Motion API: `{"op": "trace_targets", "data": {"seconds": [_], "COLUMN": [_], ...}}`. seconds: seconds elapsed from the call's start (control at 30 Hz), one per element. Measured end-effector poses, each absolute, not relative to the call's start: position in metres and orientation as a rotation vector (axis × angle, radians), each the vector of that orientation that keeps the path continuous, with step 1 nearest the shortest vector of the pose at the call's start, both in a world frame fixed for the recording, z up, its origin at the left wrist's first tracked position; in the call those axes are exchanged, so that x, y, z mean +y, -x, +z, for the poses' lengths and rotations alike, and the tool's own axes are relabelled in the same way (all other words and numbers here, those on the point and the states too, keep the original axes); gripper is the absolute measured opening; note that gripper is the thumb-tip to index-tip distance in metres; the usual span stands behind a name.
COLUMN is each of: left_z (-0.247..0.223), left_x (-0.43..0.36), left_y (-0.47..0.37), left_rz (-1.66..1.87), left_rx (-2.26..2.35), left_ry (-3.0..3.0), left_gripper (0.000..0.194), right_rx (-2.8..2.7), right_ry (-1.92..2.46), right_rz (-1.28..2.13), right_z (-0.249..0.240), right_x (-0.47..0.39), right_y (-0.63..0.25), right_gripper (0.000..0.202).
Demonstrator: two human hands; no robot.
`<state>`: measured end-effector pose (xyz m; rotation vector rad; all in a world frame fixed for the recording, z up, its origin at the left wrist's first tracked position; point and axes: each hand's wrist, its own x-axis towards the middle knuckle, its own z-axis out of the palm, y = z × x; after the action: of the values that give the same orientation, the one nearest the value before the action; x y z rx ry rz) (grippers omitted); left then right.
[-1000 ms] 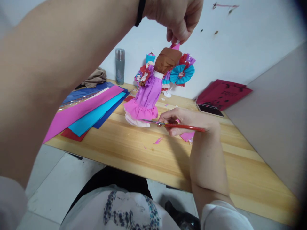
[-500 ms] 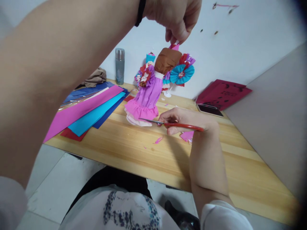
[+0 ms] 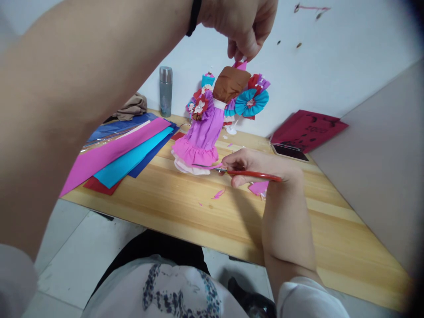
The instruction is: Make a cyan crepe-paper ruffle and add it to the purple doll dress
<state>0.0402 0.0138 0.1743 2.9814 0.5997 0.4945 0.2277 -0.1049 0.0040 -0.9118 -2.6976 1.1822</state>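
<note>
My left hand (image 3: 243, 33) is raised at the top, its fingers pinched on the pink pointed tip of a crepe paper doll (image 3: 206, 128). The doll hangs with its brown hair, purple skirt, pink ruffle and pale lower layer showing; paper flowers surround its upper part. Fingers of my right hand (image 3: 247, 165) are closed around red-handled scissors (image 3: 251, 175). The blades reach left to the hem of the skirt, where a thin pink paper strip (image 3: 210, 167) lies along them. Whether the strip is fully cut free, I cannot tell.
Pink, turquoise and blue paper sheets (image 3: 132, 152) lie at the left of the wooden table (image 3: 198, 221). A grey flask (image 3: 165, 92) stands at the back. Pink scraps (image 3: 218, 194), a phone (image 3: 289, 152) and a dark pink bag (image 3: 308, 131) are on the table too.
The scissor blades have moved into the hem of the pink ruffle, and a thin pink strip now shows along them. My left hand and the doll have hardly moved.
</note>
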Motion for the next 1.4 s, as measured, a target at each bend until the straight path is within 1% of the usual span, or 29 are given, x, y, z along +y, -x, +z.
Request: {"op": "trace_targets", "data": {"seconds": [0.2, 0.63, 0.83, 1.03, 1.4], "left_z": [0.175, 0.174, 0.175, 0.177, 0.176], "left_x": [0.011, 0.011, 0.014, 0.014, 0.009], "left_y": [-0.043, -0.042, -0.040, -0.038, -0.039], "left_rz": [0.447, 0.464, 0.437, 0.407, 0.408], "left_rx": [0.637, 0.685, 0.735, 0.764, 0.828], "left_ry": [-3.011, -2.995, -3.000, -2.989, -2.937], "left_gripper": [0.033, 0.033, 0.032, 0.038, 0.039], "right_rx": [-2.718, -2.693, -2.758, -2.763, -2.784], "right_ry": [0.957, 1.003, 0.918, 0.853, 0.877], "right_rz": [1.180, 1.133, 1.096, 1.130, 1.082], "right_z": [0.003, 0.010, 0.013, 0.011, 0.012], "right_x": [-0.104, -0.109, -0.111, -0.109, -0.110], "right_y": [-0.229, -0.225, -0.230, -0.229, -0.227], "right_gripper": [0.053, 0.056, 0.054, 0.051, 0.057]}}
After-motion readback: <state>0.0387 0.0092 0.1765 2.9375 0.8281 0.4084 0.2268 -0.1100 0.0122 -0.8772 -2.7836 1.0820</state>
